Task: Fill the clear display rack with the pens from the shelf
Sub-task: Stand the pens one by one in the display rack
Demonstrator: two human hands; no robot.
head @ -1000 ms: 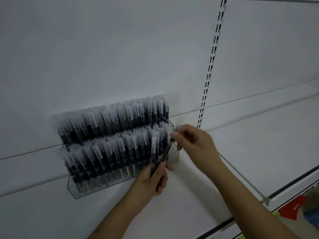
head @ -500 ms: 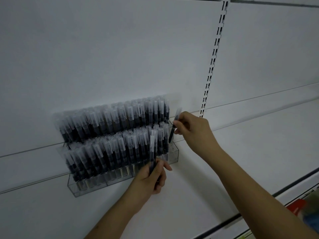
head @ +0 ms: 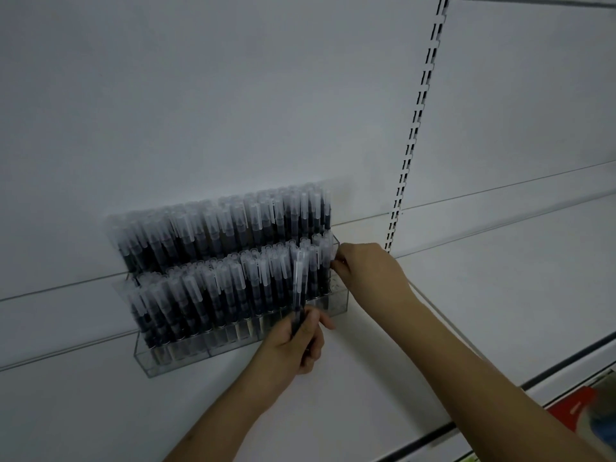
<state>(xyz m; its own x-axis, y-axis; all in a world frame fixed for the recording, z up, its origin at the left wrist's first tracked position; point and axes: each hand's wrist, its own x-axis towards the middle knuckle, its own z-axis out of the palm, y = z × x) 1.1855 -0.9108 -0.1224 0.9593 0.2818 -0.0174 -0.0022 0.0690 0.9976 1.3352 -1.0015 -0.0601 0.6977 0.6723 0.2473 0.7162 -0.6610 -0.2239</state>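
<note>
While the fingers [head: 338, 261] of the right hand [head: 368, 271] are curled and pinched together at the right end of the clear display rack [head: 233, 341], they touch the cap of a pen in the last column there, though whether they actually grip that pen I cannot tell, since the tips are hidden against the caps. The fingers of the left hand [head: 293, 345] are wrapped around the lower barrel of a small bunch of pens [head: 299, 288], which stands upright in front of the rack's lower tier, the frosted caps pointing up. Both forearms reach up from the bottom of the view, the right one crossing from the lower right corner. The rack sits on a white shelf [head: 500, 295], against the white back panel, and holds two stepped rows of dark pens with translucent caps [head: 216, 228], packed closely from left to right. A slotted upright strip [head: 418, 128] runs up the panel just to the right of the rack. At the lower right edge, a blurred red item [head: 573, 408] shows below the shelf.
</note>
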